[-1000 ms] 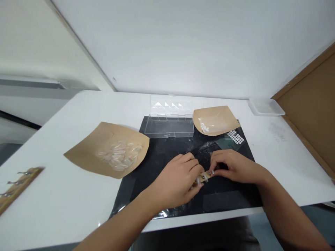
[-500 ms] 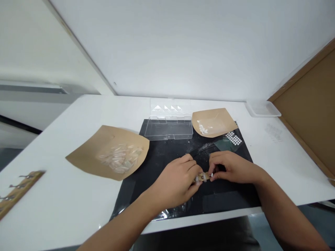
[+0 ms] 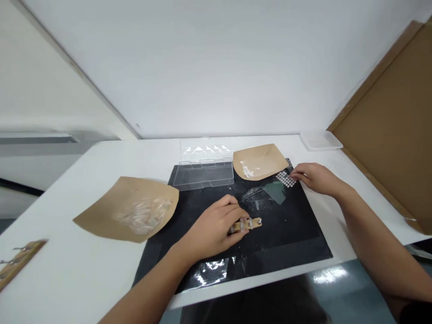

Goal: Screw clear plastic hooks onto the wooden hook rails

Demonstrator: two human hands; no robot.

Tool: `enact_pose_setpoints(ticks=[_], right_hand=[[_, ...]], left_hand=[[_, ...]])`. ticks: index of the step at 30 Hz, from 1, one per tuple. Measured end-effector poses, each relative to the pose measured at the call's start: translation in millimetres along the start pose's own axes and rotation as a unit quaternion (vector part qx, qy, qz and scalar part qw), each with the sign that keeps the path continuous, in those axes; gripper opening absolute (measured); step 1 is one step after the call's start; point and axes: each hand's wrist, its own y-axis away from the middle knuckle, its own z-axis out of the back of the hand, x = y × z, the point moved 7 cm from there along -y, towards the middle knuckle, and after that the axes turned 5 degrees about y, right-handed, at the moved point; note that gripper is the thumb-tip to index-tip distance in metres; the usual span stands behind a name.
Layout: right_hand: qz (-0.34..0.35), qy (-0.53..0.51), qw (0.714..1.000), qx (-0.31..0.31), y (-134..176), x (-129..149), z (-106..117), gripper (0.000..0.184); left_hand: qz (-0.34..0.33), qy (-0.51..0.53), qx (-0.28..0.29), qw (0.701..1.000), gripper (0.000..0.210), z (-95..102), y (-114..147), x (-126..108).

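My left hand (image 3: 219, 225) is closed around a small wooden hook strip (image 3: 257, 222) on the black mat (image 3: 286, 238). Clear plastic tubes cover the hooks that show, and a small white piece sits near the strip's right end. The rest of the strip is hidden under my fingers. Off to the right, my right hand (image 3: 315, 177) has thumb and fingers pinched at the right edge of a sheet of white round stickers (image 3: 285, 179). Whether a sticker is between the fingertips is too small to tell.
A brown paper tray (image 3: 101, 216) of clear plastic tubes lies left. Another paper tray (image 3: 266, 157) with white bits stands behind the mat, beside a clear plastic case (image 3: 202, 175). A second hook strip (image 3: 23, 263) is at far left. A translucent container (image 3: 320, 141) stands back right.
My right hand has left the strip's right end and moved up and right to the sticker sheet. My left hand keeps its grip on the strip. The camera view has shifted.
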Motion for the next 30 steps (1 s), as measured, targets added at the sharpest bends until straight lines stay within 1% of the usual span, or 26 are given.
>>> enact_pose_setpoints(ticks=[3, 6, 8, 10, 12, 14, 18, 21, 23, 26, 30], right_hand=[[0.04, -0.054, 0.997, -0.023, -1.2, -7.1, -9.3, 0.03], [0.053, -0.061, 0.996, -0.035, 4.6, -4.3, -11.9, 0.022], [0.064, -0.06, 0.996, -0.033, 8.7, 1.4, -11.1, 0.018], [0.08, -0.065, 0.994, -0.037, 11.2, 7.4, -9.2, 0.019], [0.096, -0.071, 0.992, -0.04, 12.4, 12.2, -8.1, 0.021], [0.103, -0.075, 0.991, -0.039, 12.8, 14.6, -8.3, 0.021], [0.093, -0.082, 0.992, -0.017, 14.0, 15.2, -9.7, 0.021], [0.083, -0.078, 0.994, -0.007, 16.0, 15.9, -7.3, 0.021], [0.075, -0.073, 0.995, -0.002, 17.5, 16.5, -5.3, 0.021], [0.069, -0.07, 0.995, 0.008, 19.3, 18.6, -3.7, 0.024], [0.075, -0.091, 0.993, 0.02, 20.6, 24.7, -4.9, 0.023]], left_hand=[[-0.032, -0.019, 0.009, 0.999, 0.024, 2.6, -4.3, -6.5], [-0.064, -0.057, 0.012, 0.996, 0.04, 13.1, -14.6, -21.0], [-0.09, -0.073, 0.005, 0.993, 0.041, 24.3, -26.3, -32.8], [-0.12, -0.079, -0.007, 0.99, 0.039, 35.4, -39.2, -42.7], [-0.149, -0.088, -0.024, 0.985, 0.038, 42.6, -49.4, -47.8], [-0.174, -0.095, -0.051, 0.979, 0.038, 45.2, -53.1, -47.8], [-0.191, -0.124, -0.128, 0.965, 0.038, 43.7, -41.5, -37.9], [-0.191, -0.123, -0.161, 0.96, 0.038, 44.2, -29.9, -31.7], [-0.196, -0.115, -0.169, 0.959, 0.04, 46.1, -25.9, -30.3], [-0.206, -0.13, -0.166, 0.955, 0.042, 47.8, -24.6, -30.1], [-0.213, -0.133, -0.177, 0.951, 0.045, 49.6, -23.4, -31.0]])
